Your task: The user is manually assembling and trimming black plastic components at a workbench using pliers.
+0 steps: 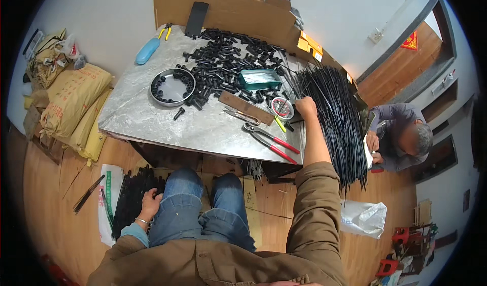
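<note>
Two knees in blue jeans (203,210) sit nearest, under the table edge. The left hand (150,203) rests low beside the left thigh, fingers curled onto a stack of black rods (131,197) lying on a white sack (107,205) on the wooden floor; how firmly it grips them I cannot tell. Further out, the right arm in a brown sleeve (317,205) stretches over the table's near right corner. On the grey tabletop (137,116), red-handled pincers (270,142) lie just left of that forearm, with a brown flat bar (246,108) and small shears (241,115) beyond them. The right hand (306,106) is closed into a fist at the left edge of a large fan of thin black rods (337,118) that spills off the table's right side; it appears to clutch some. Past it lie a round tape roll (282,108), a green tray (260,79), a heap of black plastic fittings (225,62), and a metal bowl (172,87). A seated person (401,136) is beyond the rods on the right.
</note>
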The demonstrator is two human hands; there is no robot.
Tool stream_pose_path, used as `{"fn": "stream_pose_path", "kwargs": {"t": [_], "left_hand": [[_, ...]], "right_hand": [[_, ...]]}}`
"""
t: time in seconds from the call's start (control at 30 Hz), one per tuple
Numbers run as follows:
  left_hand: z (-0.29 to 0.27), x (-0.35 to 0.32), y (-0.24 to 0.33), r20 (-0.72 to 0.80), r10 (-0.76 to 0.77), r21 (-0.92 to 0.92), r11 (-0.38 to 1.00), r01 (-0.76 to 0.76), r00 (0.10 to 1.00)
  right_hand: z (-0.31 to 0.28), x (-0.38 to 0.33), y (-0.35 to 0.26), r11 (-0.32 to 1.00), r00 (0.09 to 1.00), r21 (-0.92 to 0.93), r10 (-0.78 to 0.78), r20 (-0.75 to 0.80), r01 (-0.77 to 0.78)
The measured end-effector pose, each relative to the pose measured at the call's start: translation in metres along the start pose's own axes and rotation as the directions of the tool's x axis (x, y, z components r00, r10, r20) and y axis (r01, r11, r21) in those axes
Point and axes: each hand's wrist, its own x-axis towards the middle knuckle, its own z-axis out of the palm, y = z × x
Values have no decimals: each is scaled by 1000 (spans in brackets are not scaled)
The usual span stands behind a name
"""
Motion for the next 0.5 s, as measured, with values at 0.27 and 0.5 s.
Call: {"fn": "stream_pose_path", "kwargs": {"t": [0.27, 0.5], "left_hand": [[-6, -5, -14, 5, -33, -17, 999, 33, 999], [-7, -8, -33, -16, -40, -23, 999, 39, 999]], "right_hand": [[41, 68, 46, 961, 960, 54, -273, 56, 270], [37, 33, -12, 880, 979, 460, 25, 204, -119]]}}
